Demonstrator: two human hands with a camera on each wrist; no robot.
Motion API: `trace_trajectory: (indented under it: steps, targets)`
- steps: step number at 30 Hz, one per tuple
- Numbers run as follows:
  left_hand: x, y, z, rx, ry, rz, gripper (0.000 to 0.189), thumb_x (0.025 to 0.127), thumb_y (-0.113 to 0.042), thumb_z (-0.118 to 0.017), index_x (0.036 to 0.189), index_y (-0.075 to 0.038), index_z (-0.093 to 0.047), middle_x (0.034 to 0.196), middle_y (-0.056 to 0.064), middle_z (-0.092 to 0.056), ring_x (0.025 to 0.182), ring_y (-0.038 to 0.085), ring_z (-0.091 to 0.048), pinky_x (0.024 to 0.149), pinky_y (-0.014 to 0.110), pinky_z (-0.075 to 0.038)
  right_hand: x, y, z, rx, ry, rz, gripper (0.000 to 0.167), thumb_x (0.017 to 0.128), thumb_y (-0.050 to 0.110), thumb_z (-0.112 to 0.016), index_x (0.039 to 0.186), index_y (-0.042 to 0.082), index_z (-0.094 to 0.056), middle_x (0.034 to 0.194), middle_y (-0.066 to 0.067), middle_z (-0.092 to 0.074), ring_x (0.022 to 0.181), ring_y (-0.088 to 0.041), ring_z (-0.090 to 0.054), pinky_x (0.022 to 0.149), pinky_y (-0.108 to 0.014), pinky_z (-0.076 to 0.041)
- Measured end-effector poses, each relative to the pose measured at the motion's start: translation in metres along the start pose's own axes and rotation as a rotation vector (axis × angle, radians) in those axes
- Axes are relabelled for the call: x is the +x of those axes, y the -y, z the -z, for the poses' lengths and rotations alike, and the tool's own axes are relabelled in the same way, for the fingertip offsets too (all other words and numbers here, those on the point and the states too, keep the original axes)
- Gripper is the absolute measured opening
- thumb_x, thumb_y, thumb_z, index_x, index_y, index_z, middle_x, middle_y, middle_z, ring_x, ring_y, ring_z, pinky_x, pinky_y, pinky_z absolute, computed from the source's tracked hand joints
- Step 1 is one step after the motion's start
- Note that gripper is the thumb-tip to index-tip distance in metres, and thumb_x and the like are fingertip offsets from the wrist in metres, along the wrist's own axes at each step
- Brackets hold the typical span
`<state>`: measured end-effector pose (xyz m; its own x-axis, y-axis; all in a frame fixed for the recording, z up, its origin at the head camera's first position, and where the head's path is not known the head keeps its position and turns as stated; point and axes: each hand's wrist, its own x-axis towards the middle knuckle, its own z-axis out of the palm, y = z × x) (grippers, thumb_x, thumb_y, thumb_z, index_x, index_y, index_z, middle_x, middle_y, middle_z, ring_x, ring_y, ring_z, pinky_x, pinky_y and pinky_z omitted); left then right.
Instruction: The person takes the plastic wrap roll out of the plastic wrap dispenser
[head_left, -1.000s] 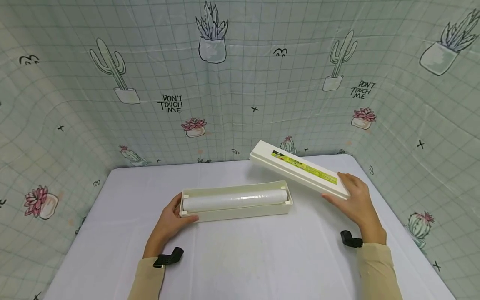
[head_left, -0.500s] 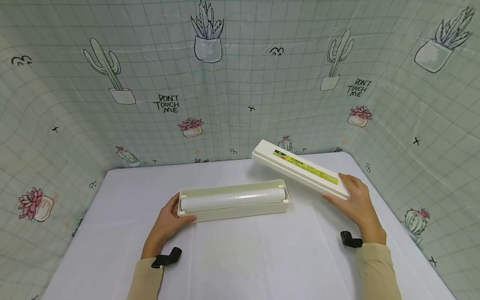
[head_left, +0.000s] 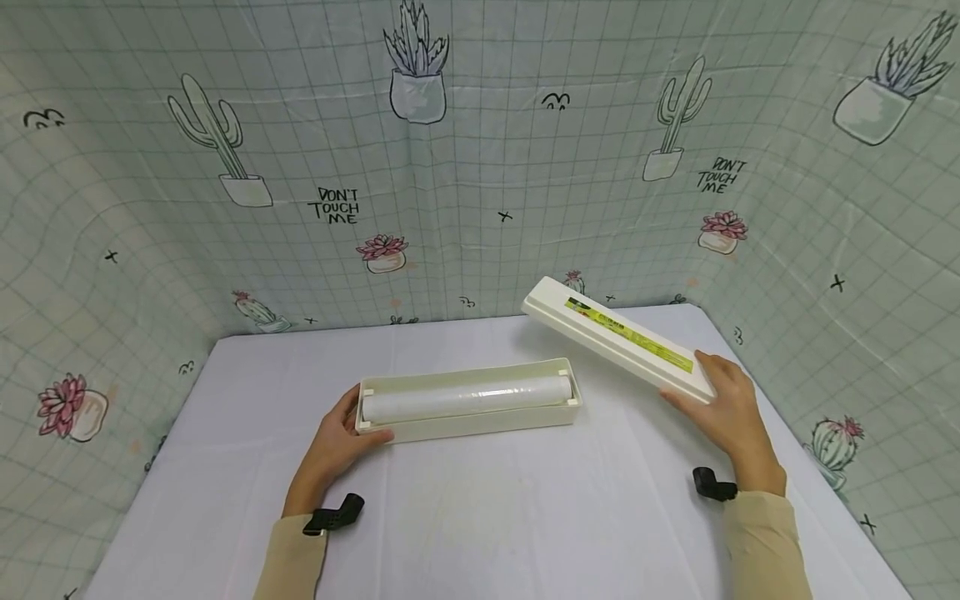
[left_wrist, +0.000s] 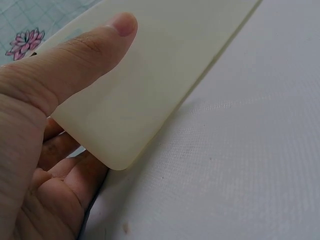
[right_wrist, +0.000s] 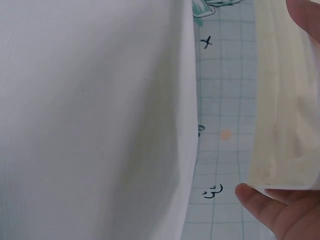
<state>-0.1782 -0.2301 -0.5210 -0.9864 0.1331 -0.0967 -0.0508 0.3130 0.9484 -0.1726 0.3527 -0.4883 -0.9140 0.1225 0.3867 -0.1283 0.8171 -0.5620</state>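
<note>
A long cream box lies across the middle of the table, uncovered, with a white roll of film inside it. My left hand grips the box's left end, thumb on the front wall and fingers behind; the left wrist view shows the thumb flat along the box wall. My right hand holds the white lid by its right end, raised above the table and slanting up to the left. On its top runs a yellow-green label. In the right wrist view the lid's hollow underside shows.
A white cloth covers the table. Around the back and sides hangs a grid-patterned curtain printed with cactus drawings. A black wrist mount sits on the left wrist, another mount on the right.
The lid in my right hand has shifted a little to the right, away from the box. My left hand keeps its grip on the box, which stays in place.
</note>
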Motion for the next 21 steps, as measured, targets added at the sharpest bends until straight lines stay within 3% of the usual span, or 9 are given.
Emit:
trace_trajectory:
  steps: [11,21]
  targets:
    - [0.001,0.001,0.000,-0.019,0.007,0.003,0.111,0.083,-0.019,-0.089,0.166,-0.011,-0.016,0.168,0.015,-0.028,0.152,0.033,-0.037,0.102,0.014,-0.042,-0.001,-0.007,0.001,0.008,-0.028,0.020,0.088,0.075,0.027,-0.092,0.146,-0.005,-0.052,0.140,-0.036,-0.049,0.125,-0.053,-0.044,0.097,-0.062,-0.035]
    - [0.000,0.001,0.000,-0.006,0.003,-0.002,0.110,0.084,-0.019,-0.088,0.166,-0.010,-0.015,0.169,0.016,-0.027,0.152,0.034,-0.036,0.100,0.011,-0.041,-0.001,-0.012,0.002,0.006,-0.051,0.001,0.084,0.076,0.026,-0.091,0.145,-0.006,-0.053,0.140,-0.035,-0.050,0.124,-0.051,-0.047,0.096,-0.062,-0.037]
